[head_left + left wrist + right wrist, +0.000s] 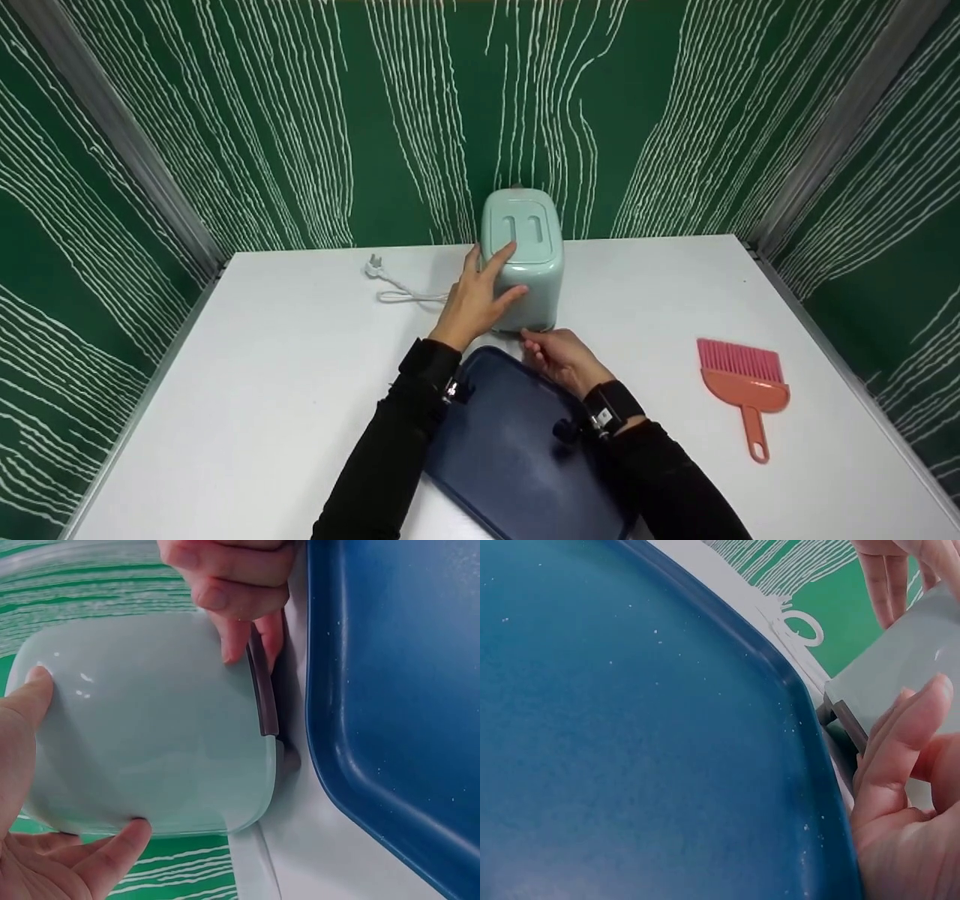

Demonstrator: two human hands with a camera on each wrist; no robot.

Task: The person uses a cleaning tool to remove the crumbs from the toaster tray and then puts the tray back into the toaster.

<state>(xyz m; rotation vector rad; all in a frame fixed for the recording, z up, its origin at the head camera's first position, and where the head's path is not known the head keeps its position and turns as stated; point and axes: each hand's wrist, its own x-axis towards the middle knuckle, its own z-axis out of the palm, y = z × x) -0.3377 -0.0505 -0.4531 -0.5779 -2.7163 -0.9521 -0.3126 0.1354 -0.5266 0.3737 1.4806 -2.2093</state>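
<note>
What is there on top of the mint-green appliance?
A lid with two recesses, touched by the left hand. The lid covers the inside, so that cannot be seen.

free passage over the surface (637, 300) between the mint-green appliance (543, 294) and orange brush (750, 386), blue tray (517, 450) barring the near side, green wall (637, 135) close behind, white cord (405, 296) in the way at its left, open room farther left
</note>
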